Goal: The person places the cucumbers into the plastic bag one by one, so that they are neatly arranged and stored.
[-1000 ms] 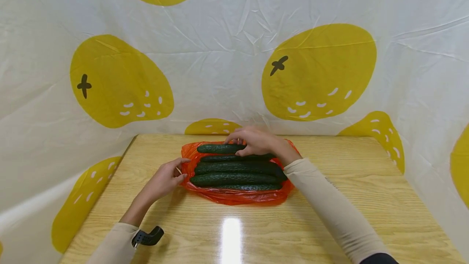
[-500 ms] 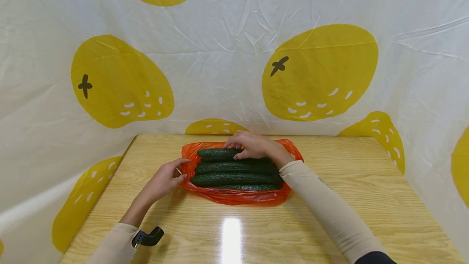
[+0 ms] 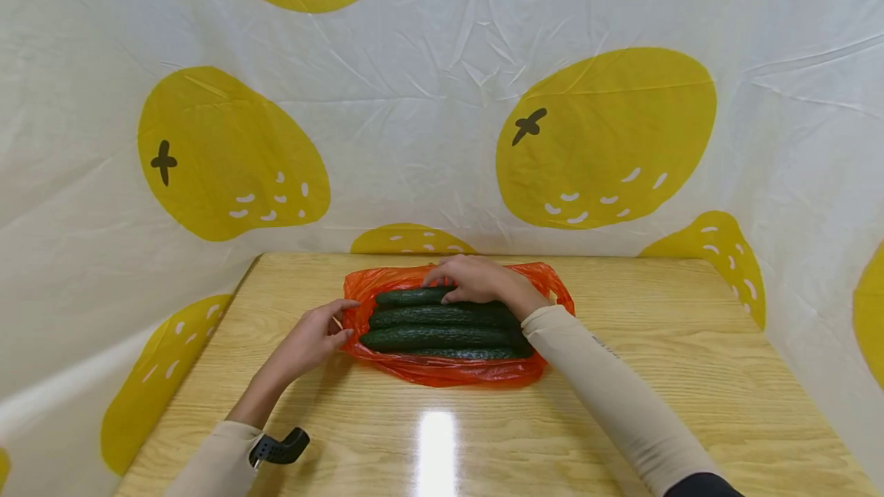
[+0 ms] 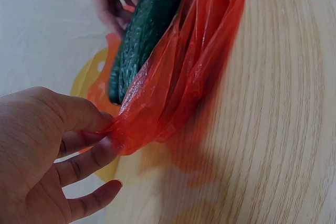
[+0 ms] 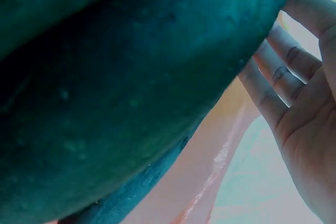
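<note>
Several dark green cucumbers (image 3: 442, 337) lie side by side in an opened red plastic bag (image 3: 452, 376) on the wooden table. At the bag's left end, my left hand (image 3: 312, 337) pinches the thin film between thumb and fingers; the left wrist view shows the gathered red film (image 4: 157, 103) at the fingertips. My right hand (image 3: 475, 280) reaches over the row and holds the rearmost cucumber (image 3: 409, 297), thumb on the near side and fingers on the far side. In the right wrist view its fingers (image 5: 275, 74) lie along the side of a large cucumber (image 5: 131, 93).
The light wooden table (image 3: 656, 374) extends around the bag on both sides and in front. Behind it hangs a white sheet (image 3: 414, 152) with yellow fruit prints. A black strap (image 3: 279, 447) sticks out from the left sleeve.
My right hand has brought the rearmost cucumber down and nearer, against the others in the bag. The left hand has stayed at the bag's left end.
</note>
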{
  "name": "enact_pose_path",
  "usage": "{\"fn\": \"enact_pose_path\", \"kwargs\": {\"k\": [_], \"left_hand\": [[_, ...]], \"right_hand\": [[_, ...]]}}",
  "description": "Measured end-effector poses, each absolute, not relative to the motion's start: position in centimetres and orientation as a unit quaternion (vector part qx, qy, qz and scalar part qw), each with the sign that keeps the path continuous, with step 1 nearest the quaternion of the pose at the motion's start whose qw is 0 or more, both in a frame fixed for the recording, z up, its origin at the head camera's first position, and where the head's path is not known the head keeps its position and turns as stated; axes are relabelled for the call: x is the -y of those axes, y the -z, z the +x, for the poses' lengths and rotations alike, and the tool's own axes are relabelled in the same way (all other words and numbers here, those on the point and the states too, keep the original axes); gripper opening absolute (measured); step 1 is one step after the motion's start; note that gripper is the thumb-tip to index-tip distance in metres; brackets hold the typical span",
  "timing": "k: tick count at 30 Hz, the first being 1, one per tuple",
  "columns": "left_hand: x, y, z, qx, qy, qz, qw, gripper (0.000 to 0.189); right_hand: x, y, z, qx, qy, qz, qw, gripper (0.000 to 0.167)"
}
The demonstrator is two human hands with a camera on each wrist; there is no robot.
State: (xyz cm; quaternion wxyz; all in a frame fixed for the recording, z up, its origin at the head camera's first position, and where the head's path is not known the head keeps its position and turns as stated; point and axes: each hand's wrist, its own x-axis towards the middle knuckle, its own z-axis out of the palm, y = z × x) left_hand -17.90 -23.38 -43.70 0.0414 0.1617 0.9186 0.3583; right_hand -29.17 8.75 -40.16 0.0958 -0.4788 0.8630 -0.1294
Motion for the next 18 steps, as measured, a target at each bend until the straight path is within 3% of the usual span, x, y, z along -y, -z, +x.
{"fn": "enact_pose_path", "kwargs": {"k": [18], "left_hand": [[23.3,43.5,-17.7,-0.919,-0.359,0.156,0.046,0.047]], "right_hand": [[-10.9,39.6,-29.2,-0.852,0.176,-0.472,0.144,0.040]]}}
